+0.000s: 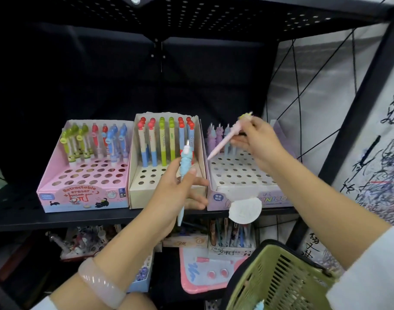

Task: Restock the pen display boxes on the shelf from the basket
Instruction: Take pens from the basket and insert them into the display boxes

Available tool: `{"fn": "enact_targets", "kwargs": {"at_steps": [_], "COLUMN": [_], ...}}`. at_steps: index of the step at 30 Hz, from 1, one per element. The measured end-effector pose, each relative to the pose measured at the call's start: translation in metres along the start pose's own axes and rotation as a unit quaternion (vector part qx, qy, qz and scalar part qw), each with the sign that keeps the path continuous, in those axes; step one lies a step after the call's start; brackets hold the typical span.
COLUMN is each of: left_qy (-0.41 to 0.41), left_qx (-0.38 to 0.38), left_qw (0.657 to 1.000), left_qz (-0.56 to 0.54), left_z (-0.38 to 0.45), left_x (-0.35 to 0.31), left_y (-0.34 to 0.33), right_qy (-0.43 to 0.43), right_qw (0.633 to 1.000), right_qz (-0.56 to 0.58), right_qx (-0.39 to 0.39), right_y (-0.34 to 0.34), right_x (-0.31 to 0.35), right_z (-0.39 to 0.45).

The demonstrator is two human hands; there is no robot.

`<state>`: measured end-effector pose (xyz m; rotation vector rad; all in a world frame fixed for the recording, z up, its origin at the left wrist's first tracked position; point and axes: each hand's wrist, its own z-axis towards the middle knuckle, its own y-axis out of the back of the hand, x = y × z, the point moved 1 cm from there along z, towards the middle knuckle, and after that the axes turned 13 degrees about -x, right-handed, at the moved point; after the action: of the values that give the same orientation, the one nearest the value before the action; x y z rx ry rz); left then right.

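Over the mostly empty purple box, the right hand pinches a pink pen; left hand holds a blue pen, many holes unfilled.

Both forearms are stretched forward and upward, bare from wrist to near the elbow, with white sleeves seen at the frame's lower edges. The left hand is held palm-right, its thumb and fingers curled round a blue pen kept nearly upright. The right hand is raised higher, and a pink pen is pinched slantwise between its fingertips. A pale bangle is worn on the left wrist.
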<state>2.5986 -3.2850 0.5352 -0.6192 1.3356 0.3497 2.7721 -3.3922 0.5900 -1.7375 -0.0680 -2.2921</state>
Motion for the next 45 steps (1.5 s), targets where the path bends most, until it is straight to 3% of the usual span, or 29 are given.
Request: {"fn": "enact_targets", "kwargs": {"at_steps": [4, 10, 19, 24, 28, 31, 33, 35, 37, 39, 42, 45], "left_qy": [-0.017, 0.013, 0.012, 0.016, 0.009, 0.003, -0.003, -0.009, -0.013, -0.014, -0.03, -0.099], "left_qx": [-0.013, -0.051, -0.038, -0.043, -0.043, -0.047, -0.045, -0.044, -0.044, -0.042, -0.047, -0.039], "left_qw": [0.999, 0.999, 0.999, 0.999, 0.999, 0.999, 0.999, 0.999, 0.999, 0.999, 0.998, 0.987], "left_qz": [0.045, 0.0, -0.028, -0.01, -0.002, -0.006, -0.007, -0.007, -0.001, 0.0, 0.032, 0.118], "left_z": [0.006, 0.018, 0.016, 0.012, 0.008, 0.011, 0.012, 0.013, 0.012, 0.01, 0.009, 0.009], "left_x": [0.002, -0.001, 0.003, 0.007, 0.008, 0.006, 0.004, 0.005, 0.007, 0.007, 0.007, 0.001], "left_y": [0.002, -0.001, -0.001, -0.005, -0.005, -0.005, -0.007, -0.01, -0.014, -0.018, -0.016, -0.004], "right_qy": [0.108, 0.248, 0.183, 0.137, 0.115, 0.179, 0.195, 0.155, 0.107, 0.069, 0.067, 0.103], "right_qw": [0.97, 0.879, 0.874, 0.839, 0.846, 0.882, 0.923, 0.952, 0.954, 0.958, 0.973, 0.99], "right_qz": [-0.161, -0.381, -0.44, -0.522, -0.509, -0.413, -0.328, -0.249, -0.198, -0.149, -0.127, -0.087], "right_qx": [-0.149, -0.144, -0.091, -0.061, -0.104, -0.141, -0.054, 0.088, 0.196, 0.235, 0.182, 0.031], "right_y": [0.032, 0.043, 0.035, 0.03, 0.029, 0.021, 0.007, -0.007, -0.016, -0.02, -0.02, -0.009], "right_x": [-0.005, -0.02, -0.033, -0.049, -0.059, -0.04, -0.022, -0.009, -0.002, -0.001, 0.003, 0.012], "right_z": [0.052, 0.072, 0.075, 0.073, 0.062, 0.041, 0.015, -0.018, -0.046, -0.058, -0.053, -0.021]}}
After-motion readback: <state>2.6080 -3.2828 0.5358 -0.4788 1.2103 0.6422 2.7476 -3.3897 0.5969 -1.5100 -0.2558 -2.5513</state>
